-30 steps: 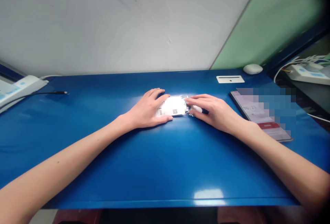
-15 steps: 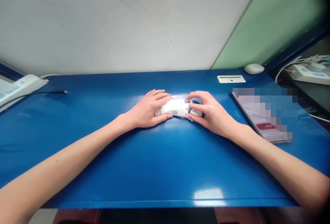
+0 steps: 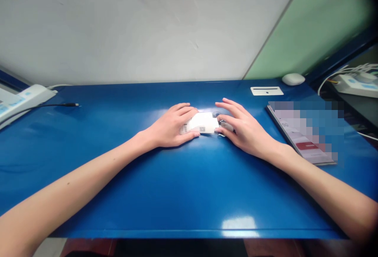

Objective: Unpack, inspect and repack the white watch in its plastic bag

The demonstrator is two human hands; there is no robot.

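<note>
A small white packet (image 3: 204, 123) with a square printed code lies near the middle of the blue table. Its left end looks like clear plastic with printing. My left hand (image 3: 174, 125) is closed around that left end, thumb along the near side and fingers over the far side. At the opposite end, my right hand (image 3: 243, 127) has its thumb and one finger on the packet's edge, while its upper fingers are stretched out above. A shiny, partly dark item (image 3: 227, 126) shows under the right fingers; what it is I cannot make out.
On the right lies a flat tablet-like device (image 3: 304, 138), partly pixelated. Behind it are a white slotted plate (image 3: 267, 91) and a rounded white case (image 3: 293, 79). A black cable (image 3: 63, 105) and a white power strip (image 3: 26, 101) are at the left. A wall (image 3: 147, 32) closes the back.
My right hand's upper fingers have lifted and spread away from the packet's end. More of the packet's right end now shows, flatter and wider. My left hand keeps its hold.
</note>
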